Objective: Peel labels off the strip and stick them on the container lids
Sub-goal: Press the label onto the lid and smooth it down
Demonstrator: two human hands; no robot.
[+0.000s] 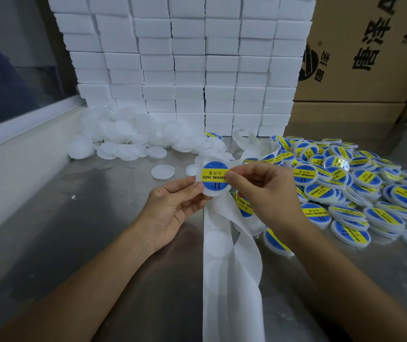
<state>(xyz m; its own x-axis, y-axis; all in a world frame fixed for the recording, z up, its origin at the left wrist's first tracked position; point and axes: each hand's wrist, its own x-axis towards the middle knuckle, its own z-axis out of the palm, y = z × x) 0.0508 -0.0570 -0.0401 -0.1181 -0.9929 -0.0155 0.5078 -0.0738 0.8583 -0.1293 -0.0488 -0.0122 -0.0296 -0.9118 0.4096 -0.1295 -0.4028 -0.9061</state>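
Here, at the far left, I see a pile of plain white lids (pixel 128 141) lying on the steel table (pixel 98 230), at the foot of a stacked wall of white boxes (pixel 185 62). My left hand (pixel 172 208) is raised above the table, its thumb and fingers curled around the lower edge of one white lid (pixel 213 192). A round blue label (pixel 215 175) with a yellow band sits on that lid's face. My right hand (pixel 264 191) pinches the label's right edge between thumb and forefinger, the other fingers curled beneath. Under both hands the white backing strip (pixel 224 255) runs down the table toward me, with one label still on it just below my right hand. To the right lies a wide heap of labelled lids (pixel 360 193), overlapping each other. Behind them stands a cardboard box (pixel 360 50) with printed characters.
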